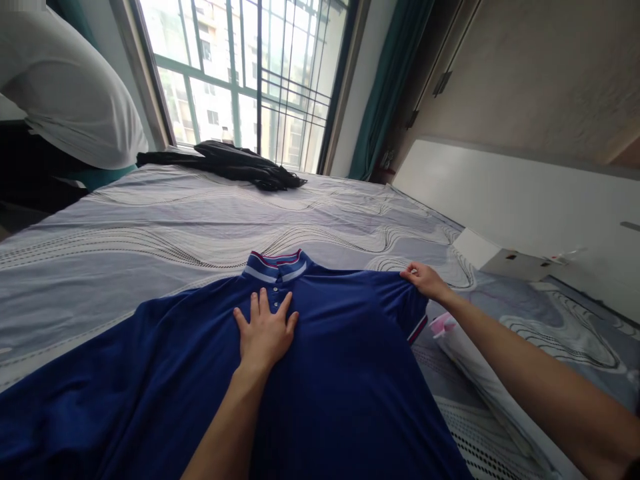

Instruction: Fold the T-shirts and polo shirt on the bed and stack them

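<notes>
A dark blue polo shirt (340, 360) lies front up on the bed, its striped collar toward the window and its buttons showing. My left hand (265, 330) rests flat on the chest just below the collar, fingers spread. Out at the sleeve on the right, my right hand (423, 279) pinches the upper edge of the fabric between thumb and fingers. That sleeve's red-and-white trimmed cuff hangs below the hand. The left side of the shirt spreads toward the lower left, with loose folds.
Black clothing (240, 163) lies at the bed's far edge by the barred window (240, 80). A person in white (85, 93) is at the far left. A white box (500, 257) stands near the white headboard (525, 207); a pale folded item (480, 373) lies right of the shirt.
</notes>
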Demonstrator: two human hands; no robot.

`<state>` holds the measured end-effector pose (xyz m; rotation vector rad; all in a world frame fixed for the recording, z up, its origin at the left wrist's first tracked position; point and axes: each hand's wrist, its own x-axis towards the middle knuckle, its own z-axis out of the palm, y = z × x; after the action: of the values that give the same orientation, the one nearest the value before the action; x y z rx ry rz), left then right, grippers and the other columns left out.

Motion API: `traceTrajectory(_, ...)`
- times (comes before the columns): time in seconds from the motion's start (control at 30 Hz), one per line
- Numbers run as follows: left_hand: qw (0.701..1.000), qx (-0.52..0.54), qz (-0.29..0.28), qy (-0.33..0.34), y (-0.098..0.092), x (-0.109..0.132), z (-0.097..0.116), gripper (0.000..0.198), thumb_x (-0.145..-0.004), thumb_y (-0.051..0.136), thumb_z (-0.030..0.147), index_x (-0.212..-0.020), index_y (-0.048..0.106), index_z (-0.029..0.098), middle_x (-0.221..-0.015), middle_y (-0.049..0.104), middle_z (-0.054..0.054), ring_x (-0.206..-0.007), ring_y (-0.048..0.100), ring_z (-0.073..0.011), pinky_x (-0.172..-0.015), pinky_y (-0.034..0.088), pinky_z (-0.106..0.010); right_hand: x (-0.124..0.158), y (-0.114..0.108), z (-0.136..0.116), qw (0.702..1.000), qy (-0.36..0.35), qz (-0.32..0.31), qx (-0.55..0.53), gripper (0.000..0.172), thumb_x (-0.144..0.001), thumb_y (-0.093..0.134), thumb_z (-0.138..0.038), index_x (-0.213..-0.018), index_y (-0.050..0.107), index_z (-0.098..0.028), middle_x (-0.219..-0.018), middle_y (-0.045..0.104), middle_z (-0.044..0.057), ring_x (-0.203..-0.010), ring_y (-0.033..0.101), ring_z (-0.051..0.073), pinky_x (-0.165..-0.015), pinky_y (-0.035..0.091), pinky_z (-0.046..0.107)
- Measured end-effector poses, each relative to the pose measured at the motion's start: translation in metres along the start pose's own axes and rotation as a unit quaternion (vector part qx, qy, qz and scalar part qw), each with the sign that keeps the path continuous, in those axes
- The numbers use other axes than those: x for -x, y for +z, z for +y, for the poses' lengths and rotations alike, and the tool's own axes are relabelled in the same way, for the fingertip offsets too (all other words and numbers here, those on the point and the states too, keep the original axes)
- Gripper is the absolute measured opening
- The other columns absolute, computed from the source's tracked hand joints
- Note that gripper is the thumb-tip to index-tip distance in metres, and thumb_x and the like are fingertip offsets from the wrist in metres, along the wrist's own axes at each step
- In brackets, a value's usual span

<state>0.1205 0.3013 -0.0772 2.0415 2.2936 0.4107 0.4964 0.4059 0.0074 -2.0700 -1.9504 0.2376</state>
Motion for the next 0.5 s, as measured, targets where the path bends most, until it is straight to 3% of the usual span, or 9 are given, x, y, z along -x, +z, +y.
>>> traceTrajectory(0.13,1.0,0.002,0.001,0.0,0.0,0.0,0.0,0.053,-0.098,0.04,0.05,-0.15,0.042,0.04,-0.161,0.033,-0.016,-0.15,0.024,-0.0408,-0.113,0.019,-0.072,-0.01,-0.005,0.005,0.995,0.037,0.035,0.081,0.014,-0.079,0.072,-0.031,-0.081,0.07,-0.018,-0.084,0.072,0.009,-0.085,0.065,0.024,-0.076,0.043,0.03)
traceTrajectory(0.23,1.0,0.005,0.002,-0.002,0.003,-0.001,-0.001,0.052,-0.098,0.04,0.05,-0.149,0.042,0.04,-0.162,0.033,-0.016,-0.15,0.024,-0.0412,-0.112,0.019,-0.072,0.011,0.008,-0.003,0.987,0.072,0.088,0.11,0.019,-0.087,0.06,-0.024,-0.099,0.07,-0.014,-0.101,0.071,0.016,-0.099,0.065,0.027,-0.085,0.045,0.035)
traceTrajectory(0.33,1.0,0.005,0.003,0.001,0.004,-0.002,-0.002,0.053,-0.098,0.04,0.05,-0.15,0.041,0.04,-0.162,0.031,-0.016,-0.15,0.023,-0.0412,-0.113,0.018,-0.072,0.064,0.037,-0.025,0.989,0.01,0.124,0.076,0.029,-0.093,0.051,-0.032,-0.111,0.067,-0.016,-0.11,0.068,0.014,-0.105,0.064,0.026,-0.093,0.046,0.035)
traceTrajectory(0.4,1.0,0.002,-0.001,0.0,0.004,-0.002,-0.002,0.053,-0.098,0.039,0.051,-0.15,0.04,0.04,-0.162,0.03,-0.017,-0.151,0.021,-0.0412,-0.112,0.019,-0.072,0.109,0.061,-0.038,0.988,-0.046,0.138,0.048,0.048,-0.092,0.053,-0.048,-0.126,0.061,-0.016,-0.124,0.062,0.017,-0.116,0.06,0.03,-0.1,0.046,0.039)
traceTrajectory(0.5,1.0,-0.004,-0.011,-0.004,0.001,-0.002,0.0,0.054,-0.099,0.037,0.052,-0.151,0.039,0.04,-0.163,0.029,-0.018,-0.151,0.021,-0.0409,-0.112,0.02,-0.072,0.166,0.088,-0.037,0.984,0.039,0.168,0.042,0.072,-0.084,0.059,-0.061,-0.133,0.054,-0.008,-0.129,0.058,0.027,-0.123,0.056,0.04,-0.101,0.047,0.049)
